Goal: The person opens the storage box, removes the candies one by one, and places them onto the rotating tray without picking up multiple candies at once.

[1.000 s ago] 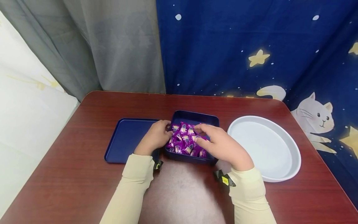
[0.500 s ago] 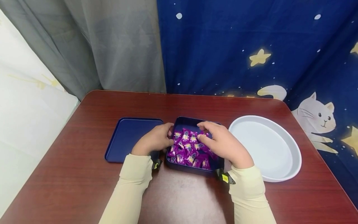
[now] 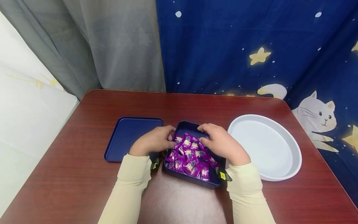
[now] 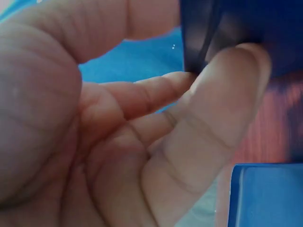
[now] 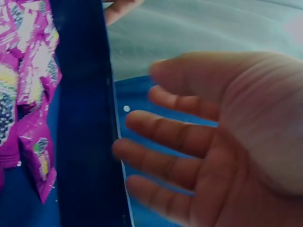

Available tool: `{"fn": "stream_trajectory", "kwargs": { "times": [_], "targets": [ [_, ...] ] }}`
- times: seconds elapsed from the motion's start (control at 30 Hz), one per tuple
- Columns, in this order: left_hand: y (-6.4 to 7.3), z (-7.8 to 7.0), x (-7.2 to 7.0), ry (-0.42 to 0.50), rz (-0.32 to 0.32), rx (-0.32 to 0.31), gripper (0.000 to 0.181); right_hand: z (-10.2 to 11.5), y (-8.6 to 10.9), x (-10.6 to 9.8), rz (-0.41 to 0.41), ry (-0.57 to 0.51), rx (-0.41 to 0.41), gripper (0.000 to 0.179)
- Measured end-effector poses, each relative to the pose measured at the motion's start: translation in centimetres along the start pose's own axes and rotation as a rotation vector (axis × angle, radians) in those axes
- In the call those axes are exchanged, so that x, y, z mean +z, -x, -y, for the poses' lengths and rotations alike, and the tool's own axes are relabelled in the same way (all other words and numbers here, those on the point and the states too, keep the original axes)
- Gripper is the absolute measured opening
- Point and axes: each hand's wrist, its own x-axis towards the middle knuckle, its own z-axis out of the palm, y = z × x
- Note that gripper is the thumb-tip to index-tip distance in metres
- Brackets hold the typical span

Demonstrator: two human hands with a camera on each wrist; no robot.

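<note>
Blue box (image 3: pixel 193 180) sits on the surface (image 3: pixel 75 174) between blue tray (image 3: pixel 130 133) and white pan (image 3: pixel 263 146), purple packets (image 3: pixel 188 154) inside, left hand (image 3: pixel 153 140) pinching its left wall, right hand (image 3: pixel 223 143) by the right wall, fingers loosely spread (can't tell if any touch it).

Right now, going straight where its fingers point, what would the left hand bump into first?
The left hand would likely meet the left side of the navy candy box, seemingly touching it.
</note>
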Motion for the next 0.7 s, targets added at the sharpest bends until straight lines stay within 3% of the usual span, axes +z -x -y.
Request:
{"fn": "stream_trajectory", "kwargs": {
  "times": [0.2,0.47,0.7],
  "targets": [
    [-0.4,0.1,0.3,-0.047,-0.063,0.043,0.047,-0.5,-0.5,1.5,0.081,0.116,0.027,0.034],
    [-0.5,0.1,0.4,-0.033,-0.046,0.035,0.051,-1.1,-1.0,3.0,0.094,0.221,0.077,0.031],
    [-0.6,0.2,0.5,-0.027,-0.043,0.032,0.052,-1.5,-1.2,3.4,0.074,0.246,0.119,0.032]
  ]
}}
